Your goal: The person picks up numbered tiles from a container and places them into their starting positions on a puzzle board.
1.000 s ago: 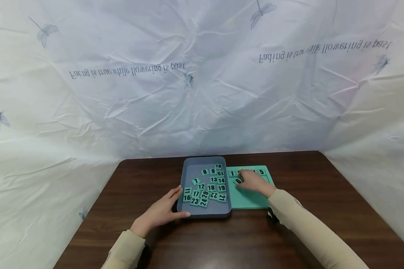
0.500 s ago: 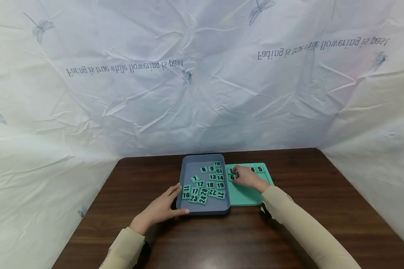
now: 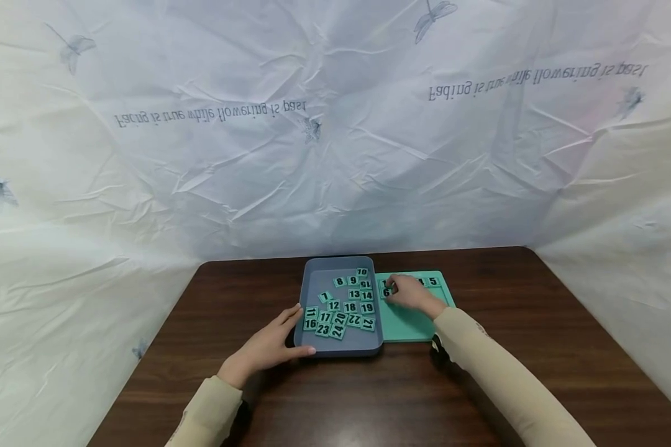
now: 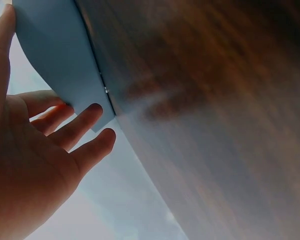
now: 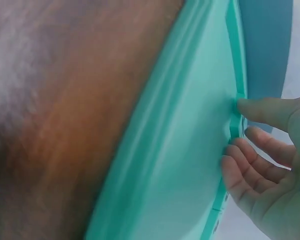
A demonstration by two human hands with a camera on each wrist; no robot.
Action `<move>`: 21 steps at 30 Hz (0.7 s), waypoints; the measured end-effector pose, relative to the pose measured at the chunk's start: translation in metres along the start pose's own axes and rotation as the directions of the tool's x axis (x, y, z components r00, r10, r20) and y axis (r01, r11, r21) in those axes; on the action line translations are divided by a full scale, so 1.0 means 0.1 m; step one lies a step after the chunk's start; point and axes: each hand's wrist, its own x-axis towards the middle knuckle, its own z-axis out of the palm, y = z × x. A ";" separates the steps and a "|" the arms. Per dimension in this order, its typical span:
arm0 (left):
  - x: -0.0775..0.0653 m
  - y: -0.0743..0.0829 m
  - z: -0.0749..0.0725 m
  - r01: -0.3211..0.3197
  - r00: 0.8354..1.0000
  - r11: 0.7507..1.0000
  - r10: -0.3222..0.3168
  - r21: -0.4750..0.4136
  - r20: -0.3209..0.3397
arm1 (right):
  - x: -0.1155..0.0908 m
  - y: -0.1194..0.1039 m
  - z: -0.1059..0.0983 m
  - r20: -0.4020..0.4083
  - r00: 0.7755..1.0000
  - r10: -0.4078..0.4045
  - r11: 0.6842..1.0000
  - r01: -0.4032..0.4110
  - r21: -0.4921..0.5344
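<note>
My left hand (image 3: 265,349) lies spread at the near left corner of a grey-blue tray (image 3: 345,352). Its fingers touch the left side and its thumb the front rim. In the tray lie several green number tiles (image 3: 333,305). A green board (image 3: 405,328) adjoins the tray's right side, with a top row of tiles partly hidden by my right hand (image 3: 414,293). The right thumb and index finger pinch the number 6 tile (image 3: 386,293), which sits on the board just below the 1. In the right wrist view, the thumb (image 5: 255,107) meets the tile's edge.
Both tray and board rest on a dark wooden table (image 3: 346,403), near its far edge. Behind the table hangs a wrinkled white sheet (image 3: 257,186) with printed lettering. Tile 5 (image 3: 433,282) shows at the row's right end.
The right hand has moved slightly left, and the tilted 6 tile now sits straight beneath the 1. My left hand has stayed at the tray. The head view has shifted slightly.
</note>
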 end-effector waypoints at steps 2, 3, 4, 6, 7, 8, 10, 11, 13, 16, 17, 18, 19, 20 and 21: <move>0.00 0.01 0.00 0.004 1.000 1.000 -0.004 0.002 0.003 | 0.00 0.00 -0.04 -0.002 1.000 -0.005 1.000 0.005 0.000; 0.00 0.02 0.00 0.007 1.000 1.000 -0.007 0.003 0.002 | 0.01 0.00 -0.06 -0.004 1.000 -0.004 1.000 0.004 0.001; 0.00 0.02 0.00 0.009 1.000 1.000 -0.009 0.002 0.001 | 0.03 -0.01 -0.09 -0.004 1.000 -0.006 1.000 0.006 0.009; -0.01 0.02 -0.01 0.012 1.000 1.000 -0.012 0.007 0.002 | 0.06 -0.04 -0.16 -0.014 0.999 -0.028 0.999 0.029 0.017; 0.00 0.02 -0.02 0.011 1.000 1.000 -0.011 0.014 0.000 | 0.09 -0.07 -0.20 -0.028 0.999 -0.040 0.999 0.041 0.017; 0.00 0.02 -0.02 0.012 1.000 1.000 -0.012 0.022 -0.002 | 0.11 -0.11 -0.25 -0.038 0.998 -0.051 0.998 0.052 0.024; 0.01 0.01 -0.03 0.012 1.000 1.000 -0.012 0.028 -0.004 | 0.16 -0.21 -0.31 -0.064 0.994 -0.090 0.995 0.093 0.045; 0.00 0.01 -0.03 0.009 1.000 1.000 -0.009 0.027 -0.007 | 0.19 -0.27 -0.34 -0.077 0.992 -0.104 0.992 0.108 0.057; 0.01 0.00 -0.03 0.008 1.000 1.000 -0.008 0.025 -0.006 | 0.23 -0.40 -0.36 -0.087 0.989 -0.119 0.989 0.126 0.078; 0.00 0.00 -0.02 0.007 1.000 1.000 -0.007 0.004 0.004 | 0.32 -0.59 -0.31 -0.059 0.989 -0.133 0.988 0.137 0.074; 0.00 0.00 -0.01 0.007 1.000 1.000 -0.007 -0.002 0.009 | 0.35 -0.65 -0.27 -0.041 0.990 -0.132 0.988 0.135 0.070; 0.00 0.00 0.00 0.010 1.000 1.000 -0.010 -0.004 0.013 | 0.38 -0.71 -0.23 -0.022 0.991 -0.134 0.989 0.136 0.059; 0.00 0.00 0.01 0.011 1.000 1.000 -0.011 -0.004 0.016 | 0.41 -0.76 -0.18 -0.005 0.991 -0.137 0.989 0.137 0.049; 0.00 0.00 0.02 0.010 1.000 1.000 -0.010 -0.006 0.018 | 0.44 -0.81 -0.13 0.011 0.990 -0.142 0.989 0.142 0.041; 0.00 0.00 0.03 0.012 1.000 1.000 -0.012 0.001 0.022 | 0.47 -0.86 -0.08 0.031 0.989 -0.146 0.989 0.145 0.037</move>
